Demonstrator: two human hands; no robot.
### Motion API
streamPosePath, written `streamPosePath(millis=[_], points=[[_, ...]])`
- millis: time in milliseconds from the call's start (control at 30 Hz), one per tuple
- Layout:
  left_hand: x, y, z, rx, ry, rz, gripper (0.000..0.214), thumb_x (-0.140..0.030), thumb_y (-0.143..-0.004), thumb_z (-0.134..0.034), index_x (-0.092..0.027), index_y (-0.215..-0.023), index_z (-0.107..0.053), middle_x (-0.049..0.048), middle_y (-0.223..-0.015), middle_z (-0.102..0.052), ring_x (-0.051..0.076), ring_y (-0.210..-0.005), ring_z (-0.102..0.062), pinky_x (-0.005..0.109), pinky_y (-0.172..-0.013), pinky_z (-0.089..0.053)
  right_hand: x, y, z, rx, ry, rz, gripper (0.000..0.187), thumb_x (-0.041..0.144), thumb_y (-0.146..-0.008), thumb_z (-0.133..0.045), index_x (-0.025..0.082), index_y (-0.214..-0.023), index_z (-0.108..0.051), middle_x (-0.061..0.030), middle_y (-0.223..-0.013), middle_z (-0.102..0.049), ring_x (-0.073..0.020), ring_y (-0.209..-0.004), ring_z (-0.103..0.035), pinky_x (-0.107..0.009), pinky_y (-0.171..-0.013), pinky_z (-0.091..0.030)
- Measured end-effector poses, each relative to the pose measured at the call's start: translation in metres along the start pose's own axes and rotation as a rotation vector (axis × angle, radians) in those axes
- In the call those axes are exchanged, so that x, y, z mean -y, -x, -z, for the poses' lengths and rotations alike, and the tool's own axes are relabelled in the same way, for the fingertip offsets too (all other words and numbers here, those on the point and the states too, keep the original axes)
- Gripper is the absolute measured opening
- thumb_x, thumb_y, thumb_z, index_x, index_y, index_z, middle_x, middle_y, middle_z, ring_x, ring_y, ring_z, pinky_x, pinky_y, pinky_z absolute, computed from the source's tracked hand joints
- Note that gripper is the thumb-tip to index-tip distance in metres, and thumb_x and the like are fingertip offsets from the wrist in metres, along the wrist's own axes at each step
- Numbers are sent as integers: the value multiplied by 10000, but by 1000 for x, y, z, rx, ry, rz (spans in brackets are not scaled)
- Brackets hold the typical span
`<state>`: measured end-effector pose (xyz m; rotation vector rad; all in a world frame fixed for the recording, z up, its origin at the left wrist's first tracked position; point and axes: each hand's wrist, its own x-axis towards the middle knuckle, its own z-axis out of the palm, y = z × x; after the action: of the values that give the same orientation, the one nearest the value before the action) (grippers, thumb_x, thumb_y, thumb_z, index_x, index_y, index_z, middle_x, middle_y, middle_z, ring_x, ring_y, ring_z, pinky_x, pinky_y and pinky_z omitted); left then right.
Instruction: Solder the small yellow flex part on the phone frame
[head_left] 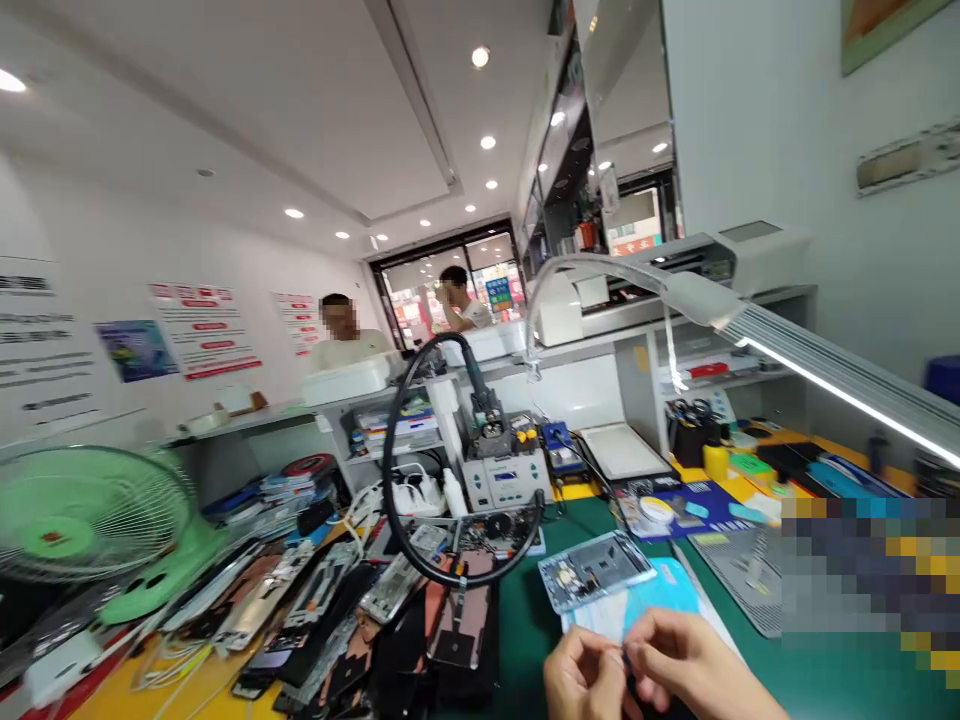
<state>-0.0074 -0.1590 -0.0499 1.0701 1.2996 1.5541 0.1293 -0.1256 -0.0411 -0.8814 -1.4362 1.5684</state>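
Note:
My left hand (586, 676) and my right hand (686, 655) meet at the lower middle of the view. Fingers of both are pinched together, and whatever lies between them is too small or hidden to make out. Just beyond my fingertips rests an opened phone frame (597, 572), its inner parts facing up. It lies partly over a light-blue and white sheet (660, 592) on the green work mat (559, 625). My left hand covers part of the sheet's near side.
Stripped phone parts (315, 600) crowd the left, beside a green fan (82, 520). A black hose (388, 470) loops out from a soldering station (504, 482). A lamp bar (840, 360) hangs at right. Two people stand beyond the counter.

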Motion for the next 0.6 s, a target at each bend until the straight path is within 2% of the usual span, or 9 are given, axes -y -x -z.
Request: streamPosePath(millis=[100,167,300,467,600], points=[[-1,10,10,94,0,45,454,-596,-657,-816,-165,-621,-680,19,-472,-612,116,-416,-489,208,-417,-363,14,15,-8,-91,5,25,198,343,-731,-769,166,-702,-684,11,-561,-642,-117,-515,-557,-208,-536,-408],[2,9,16,130,8,76,435,-588,-671,-827,-169,-723,-723,0,-521,-634,117,-478,-522,194,-464,-402,13,18,-8,-124,2,9,147,298,-718,-765,157,-739,-729,-3,-614,-675,-139,-572,-605,-225,-574,-459],[11,-1,21,186,18,133,463,-610,-655,-836,-169,-751,-730,1,-540,-640,132,-506,-525,209,-483,-436,-3,16,-2,-178,-34,-10,260,287,-703,-759,155,-927,-756,14,-635,-677,-153,-564,-627,-250,-569,-505],[10,0,18,198,-24,130,470,-610,-642,-842,-161,-724,-729,21,-544,-644,155,-520,-537,232,-488,-453,-9,22,2,-191,-36,37,133,256,-728,-735,144,-800,-731,1,-643,-674,-144,-588,-633,-234,-565,-495],[5,1,14,207,-56,120,459,-602,-657,-835,-162,-748,-740,19,-550,-646,153,-517,-528,234,-485,-447,-7,24,6,-193,-35,50,126,251,-739,-728,138,-795,-730,-1,-642,-672,-146,-585,-634,-234,-555,-494]])
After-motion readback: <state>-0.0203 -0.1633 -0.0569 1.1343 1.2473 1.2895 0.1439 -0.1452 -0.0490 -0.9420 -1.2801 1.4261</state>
